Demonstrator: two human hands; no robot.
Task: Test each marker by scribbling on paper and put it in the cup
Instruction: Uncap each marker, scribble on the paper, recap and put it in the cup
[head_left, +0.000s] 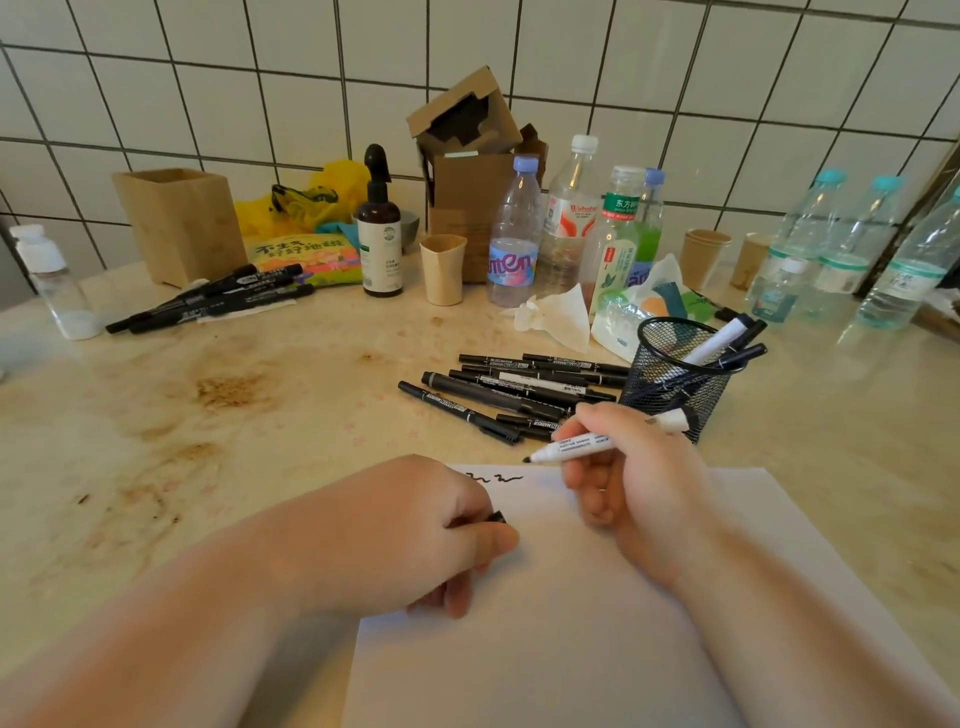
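1. White marker (587, 446), uncapped, is being pinched by the right hand (636, 483), its tip hovering above the paper (545, 623).
2. Left hand (415, 530) is gripping the cap (496, 518) on the paper.
3. Recap firmly before dropping it into the cup (675, 376), just beyond the paper.

White square tiles (322, 47) with dark grout lines are covering the wall behind, running the full width of the view. A pale, marbled countertop (249, 415) is stretching out below it, carrying brownish stains on its left half. Soft, even light is falling across the surface, giving the tiles a faint sheen. At the far right edge, a dark frame (914, 208) is rising beside the tiles.
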